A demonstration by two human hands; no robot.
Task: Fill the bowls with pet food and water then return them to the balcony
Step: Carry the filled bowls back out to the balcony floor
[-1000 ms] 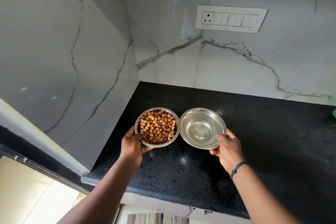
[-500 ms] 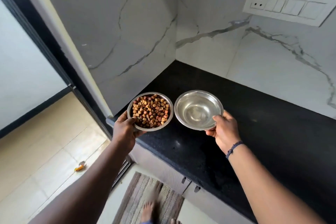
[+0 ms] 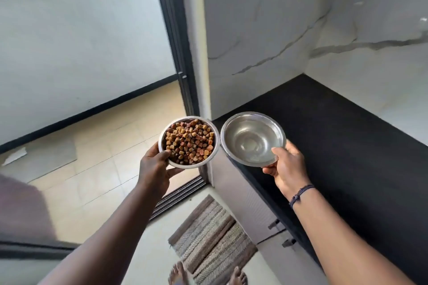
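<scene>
My left hand [image 3: 154,170] grips the near rim of a steel food bowl [image 3: 189,143] heaped with brown kibble, held in the air over the doorway threshold. Beside it on the right, my right hand [image 3: 286,169] holds a second steel bowl [image 3: 252,137] by its near rim; clear water lies in its bottom. The two bowls almost touch, both roughly level. The water bowl hangs over the end of the black counter [image 3: 347,146].
The balcony floor [image 3: 97,164] of beige tiles lies ahead on the left, beyond a dark sliding-door frame [image 3: 178,53] and floor track [image 3: 178,194]. A striped mat [image 3: 208,233] lies below, my bare feet at its near edge. Marble wall stands to the right.
The view has swung left from the counter corner toward the balcony door. Both bowls have left the counter and are carried in the air, still side by side.
</scene>
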